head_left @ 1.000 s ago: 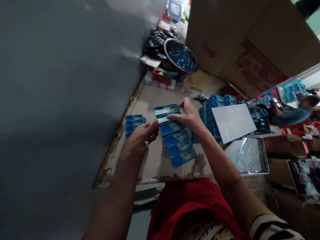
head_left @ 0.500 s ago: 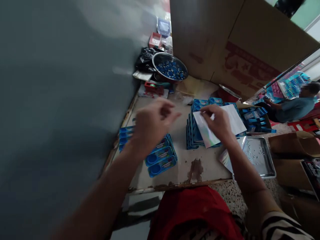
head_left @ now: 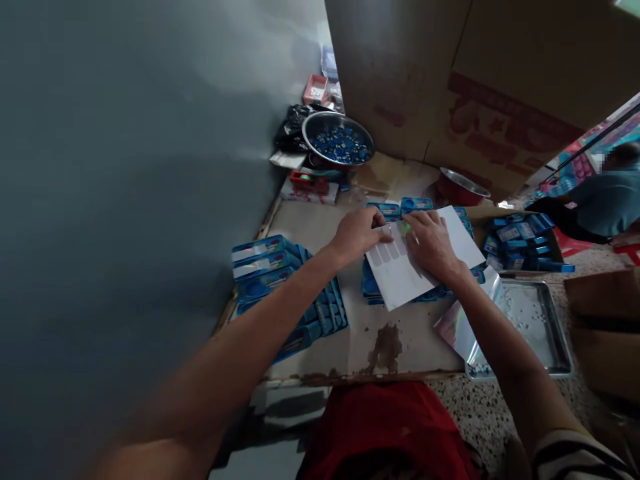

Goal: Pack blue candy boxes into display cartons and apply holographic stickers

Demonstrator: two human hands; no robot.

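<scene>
A white sticker sheet [head_left: 403, 283], with a row of greyish rectangles along its left part, lies tilted over stacked blue boxes [head_left: 373, 283]. My left hand [head_left: 357, 233] is at the sheet's upper left edge, thumb and forefinger closed on it. Whether a single sticker is between those fingertips is too small to tell. Across the middle of the sheet, my right hand [head_left: 434, 245] grips it with bent fingers. Left of my hands stands another group of blue boxes [head_left: 263, 285], partly hidden by my left forearm. Two of these boxes carry shiny pale strips.
A metal bowl [head_left: 340, 119] of small blue pieces stands at the back, behind a red tape dispenser [head_left: 303, 180]. To the right are a carton of blue packs [head_left: 520, 233], a metal tray [head_left: 543, 327] and a shiny sheet [head_left: 457, 330]. A person [head_left: 610, 197] sits beyond.
My left hand has moved right, from above the left boxes to the sheet's edge, and its fingers have closed there. My right hand now lies flatter over the sheet. The view has shifted slightly.
</scene>
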